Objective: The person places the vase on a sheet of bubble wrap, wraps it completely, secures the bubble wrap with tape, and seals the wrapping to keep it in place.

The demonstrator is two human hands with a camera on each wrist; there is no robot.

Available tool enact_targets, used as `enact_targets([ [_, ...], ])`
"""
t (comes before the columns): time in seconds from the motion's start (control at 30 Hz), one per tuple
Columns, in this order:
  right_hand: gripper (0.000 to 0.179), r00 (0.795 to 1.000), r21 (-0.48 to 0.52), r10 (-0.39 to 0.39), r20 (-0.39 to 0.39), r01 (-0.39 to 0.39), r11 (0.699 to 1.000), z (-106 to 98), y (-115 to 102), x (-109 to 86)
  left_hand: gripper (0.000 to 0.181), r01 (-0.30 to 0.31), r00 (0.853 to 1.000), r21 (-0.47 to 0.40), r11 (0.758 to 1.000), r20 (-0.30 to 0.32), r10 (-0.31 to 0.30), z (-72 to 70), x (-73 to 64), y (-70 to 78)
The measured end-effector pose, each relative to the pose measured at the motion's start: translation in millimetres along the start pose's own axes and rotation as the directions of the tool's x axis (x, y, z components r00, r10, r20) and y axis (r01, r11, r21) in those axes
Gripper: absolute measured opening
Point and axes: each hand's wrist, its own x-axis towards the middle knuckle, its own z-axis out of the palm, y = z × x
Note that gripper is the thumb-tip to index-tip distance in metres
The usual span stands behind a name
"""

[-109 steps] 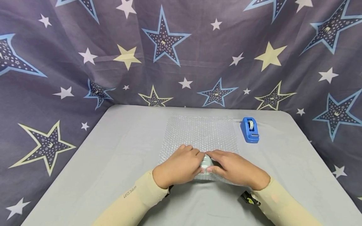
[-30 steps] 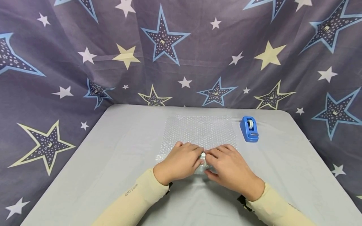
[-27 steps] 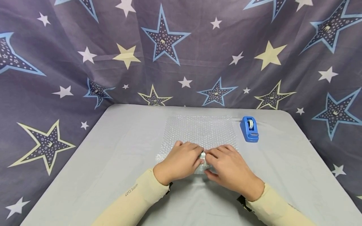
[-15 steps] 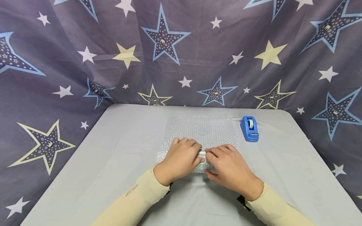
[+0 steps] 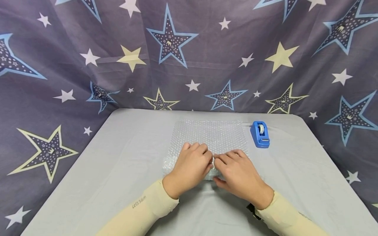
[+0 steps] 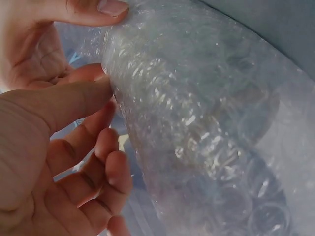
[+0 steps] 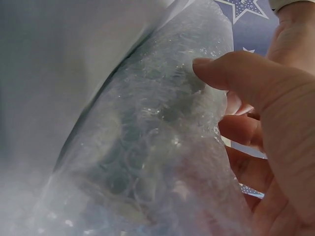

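Bubble wrap (image 5: 208,135) lies on the bench (image 5: 133,147), its near folded end between left hand (image 5: 190,168) and right hand (image 5: 240,177), each grip narrow on it; the left has just turned steeper, apparently drawing the fold tighter.

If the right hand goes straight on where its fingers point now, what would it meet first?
Apart from the bubble wrap it grips, the right hand would probably meet the left hand first; the gap looks small, though depth is unclear.
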Motion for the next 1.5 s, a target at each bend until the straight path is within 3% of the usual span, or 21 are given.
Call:
enact_targets([
  [0.37,0.044,1.0,0.014,0.001,-0.016,-0.001,1.0,1.7,1.1,-0.5,0.013,-0.035,0.997,0.034,0.999,-0.061,0.037,0.7,-0.1,3.0],
  [0.53,0.046,1.0,0.012,0.013,0.009,-0.013,1.0,3.5,1.6,-1.1,0.017,-0.059,0.992,0.103,0.993,-0.107,0.07,5.7,-2.9,3.0],
  [0.73,0.05,0.999,0.015,0.032,0.021,-0.032,0.999,9.3,5.2,-2.2,0.018,-0.08,0.988,0.164,0.983,-0.12,0.101,9.8,-3.6,2.1],
  [0.87,0.051,0.999,0.031,0.036,0.014,-0.036,0.999,12.6,8.4,-2.1,0.012,-0.092,0.99,0.131,0.987,-0.095,0.104,7.6,-3.6,0.7],
  [1.0,0.052,0.999,0.061,0.039,0.016,-0.04,0.997,16.1,12.6,-4.1,0.006,-0.094,0.995,0.08,0.992,-0.027,0.096,5.1,-4.6,0.0],
  [1.23,0.053,1.0,0.115,0.006,0.006,-0.007,0.993,22.5,20.9,-6.9,0.016,-0.094,0.994,0.057,0.994,0.06,0.091,0.5,-5.6,0.8],
  [1.5,0.053,1.0,0.141,-0.013,0.02,0.01,0.99,23.0,28.1,-6.0,0.024,-0.097,0.995,0.131,0.987,0.026,0.095,1.3,-4.4,2.2],
])
